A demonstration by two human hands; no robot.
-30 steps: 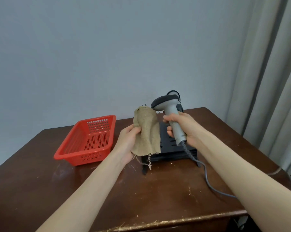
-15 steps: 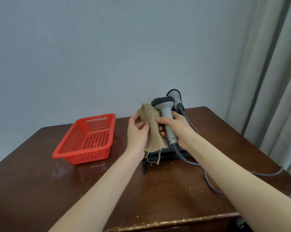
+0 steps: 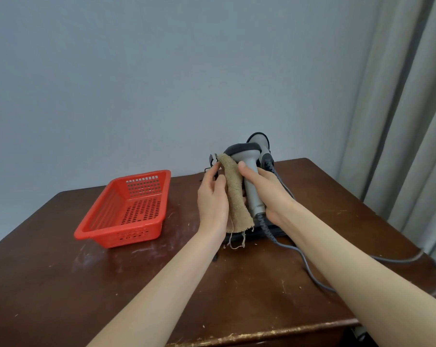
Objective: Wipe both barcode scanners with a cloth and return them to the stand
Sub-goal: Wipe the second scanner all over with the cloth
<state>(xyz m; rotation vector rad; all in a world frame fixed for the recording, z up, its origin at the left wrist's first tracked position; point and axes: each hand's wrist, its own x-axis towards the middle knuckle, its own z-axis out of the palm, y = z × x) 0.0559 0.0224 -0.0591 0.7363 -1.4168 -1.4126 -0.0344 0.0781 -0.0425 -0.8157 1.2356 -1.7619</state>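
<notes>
Our left hand (image 3: pixel 213 199) pinches the burlap cloth (image 3: pixel 235 196) against the grey scanner (image 3: pixel 249 171), gripped upright over the stand (image 3: pixel 255 233) by our right hand (image 3: pixel 267 194). We're mid-wipe, it seems; next comes docking it beside the second scanner (image 3: pixel 260 144).

Both my forearms are stretched out ahead. My right hand (image 3: pixel 267 194) grips the scanner (image 3: pixel 252 189) by its handle, thumb up. My left hand (image 3: pixel 212 204), just left of the scanner, pinches the cloth (image 3: pixel 235 199) against it.
</notes>
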